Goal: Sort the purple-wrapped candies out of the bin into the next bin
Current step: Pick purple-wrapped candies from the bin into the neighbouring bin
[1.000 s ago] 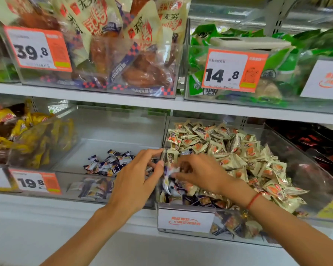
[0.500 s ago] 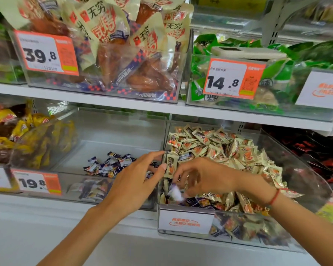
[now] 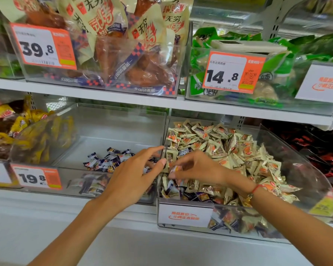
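Right hand pinches small candy; left hand open, empty. We judge purple candies just below right hand, nearer it.

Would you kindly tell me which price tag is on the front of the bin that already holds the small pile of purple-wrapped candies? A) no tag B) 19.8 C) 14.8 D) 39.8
B: the clear bin holding the purple-wrapped candies carries an orange and white tag reading 19.8 on its front.

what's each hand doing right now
Left hand: open, fingers extended, holding nothing.
Right hand: fingers curled, pinching a small candy.
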{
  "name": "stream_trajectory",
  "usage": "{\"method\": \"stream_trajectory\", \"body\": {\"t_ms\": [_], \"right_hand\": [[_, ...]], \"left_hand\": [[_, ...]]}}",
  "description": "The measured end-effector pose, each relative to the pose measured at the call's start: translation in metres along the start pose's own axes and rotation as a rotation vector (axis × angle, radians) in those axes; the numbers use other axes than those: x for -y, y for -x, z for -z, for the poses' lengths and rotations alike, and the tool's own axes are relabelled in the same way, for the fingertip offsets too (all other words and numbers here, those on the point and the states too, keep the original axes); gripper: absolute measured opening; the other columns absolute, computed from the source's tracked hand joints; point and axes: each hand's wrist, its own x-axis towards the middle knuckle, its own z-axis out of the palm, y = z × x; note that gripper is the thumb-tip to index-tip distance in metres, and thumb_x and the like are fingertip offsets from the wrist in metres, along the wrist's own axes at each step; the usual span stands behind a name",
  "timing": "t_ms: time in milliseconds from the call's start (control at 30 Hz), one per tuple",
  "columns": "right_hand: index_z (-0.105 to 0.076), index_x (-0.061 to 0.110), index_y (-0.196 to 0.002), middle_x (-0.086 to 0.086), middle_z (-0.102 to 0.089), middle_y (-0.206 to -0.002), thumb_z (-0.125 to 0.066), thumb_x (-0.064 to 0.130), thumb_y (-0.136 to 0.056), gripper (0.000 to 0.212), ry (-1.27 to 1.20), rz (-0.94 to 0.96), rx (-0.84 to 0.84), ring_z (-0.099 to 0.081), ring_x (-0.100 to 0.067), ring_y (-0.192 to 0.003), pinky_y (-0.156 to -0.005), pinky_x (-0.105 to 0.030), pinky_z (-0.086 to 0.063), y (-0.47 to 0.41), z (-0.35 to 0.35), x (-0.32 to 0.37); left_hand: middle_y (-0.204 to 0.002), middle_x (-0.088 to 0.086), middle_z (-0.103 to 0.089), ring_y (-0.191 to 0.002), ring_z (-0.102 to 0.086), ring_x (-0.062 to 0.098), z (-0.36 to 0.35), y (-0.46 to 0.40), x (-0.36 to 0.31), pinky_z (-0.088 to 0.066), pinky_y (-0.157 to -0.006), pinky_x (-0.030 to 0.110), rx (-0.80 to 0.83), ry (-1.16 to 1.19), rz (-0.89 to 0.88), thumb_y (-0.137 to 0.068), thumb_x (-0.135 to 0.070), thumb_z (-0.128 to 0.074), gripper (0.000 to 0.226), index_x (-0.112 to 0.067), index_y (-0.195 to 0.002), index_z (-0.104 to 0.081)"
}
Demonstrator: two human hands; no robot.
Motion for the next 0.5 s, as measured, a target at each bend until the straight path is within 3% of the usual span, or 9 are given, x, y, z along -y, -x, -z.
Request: {"method": "stream_trajectory", "body": {"t_ms": [100, 167, 233, 367, 500], "right_hand": [[-0.069, 0.009, -0.108, -0.009, -0.075, -0.096, -0.074, 0.011, -0.08, 0.029, -0.185, -0.062, -0.072, -0.072, -0.016, -0.087, -0.077, -0.02, -0.055, 0.003, 0.014, 0.007], [-0.063, 0.008, -0.111, -0.011, -0.075, -0.094, -0.074, 0.016, -0.077, 0.037, -0.407, -0.102, -0.126, -0.072, -0.018, -0.086, -0.074, -0.02, -0.056, 0.007, 0.017, 0.017], [-0.064, 0.007, -0.107, -0.008, -0.075, -0.086, -0.073, 0.025, -0.075, 0.038, -0.521, -0.084, -0.226, -0.072, -0.013, -0.078, -0.068, -0.018, -0.055, 0.01, 0.015, 0.029], [-0.066, 0.019, -0.075, -0.002, -0.074, -0.079, -0.075, 0.032, -0.077, 0.016, -0.462, 0.015, -0.334, -0.068, -0.009, -0.074, -0.059, -0.014, -0.049, 0.008, -0.003, 0.042], [-0.072, 0.017, -0.095, -0.001, -0.075, -0.092, -0.06, 0.048, -0.078, 0.036, -0.428, 0.03, -0.274, -0.068, -0.008, -0.081, -0.066, -0.015, -0.051, 0.004, -0.004, 0.047]], "left_hand": [[-0.114, -0.028, -0.055, -0.091, -0.055, -0.015, 0.001, 0.0, -0.001, -0.049, -0.076, 0.018, -0.043, -0.018, -0.003, -0.089, -0.058, -0.041, 0.046, -0.048, -0.133, -0.043], [-0.121, -0.026, -0.055, -0.1, -0.054, -0.009, 0.0, -0.001, -0.002, -0.05, -0.085, 0.025, -0.088, -0.013, -0.026, -0.085, -0.062, -0.044, 0.048, -0.05, -0.131, -0.044], [-0.12, -0.028, -0.054, -0.106, -0.05, -0.009, -0.001, -0.002, -0.006, -0.046, -0.088, 0.023, -0.14, 0.039, -0.065, -0.081, -0.064, -0.049, 0.048, -0.052, -0.127, -0.046], [-0.103, -0.029, -0.063, -0.098, -0.059, -0.005, 0.001, -0.003, -0.022, -0.046, -0.083, 0.013, -0.26, 0.281, -0.119, -0.078, -0.049, -0.063, 0.032, -0.052, -0.11, -0.058], [-0.091, -0.023, -0.067, -0.086, -0.064, 0.001, 0.003, -0.007, -0.023, -0.052, -0.073, 0.017, -0.393, 0.312, -0.106, -0.083, -0.03, -0.069, 0.024, -0.044, -0.103, -0.064]]}}
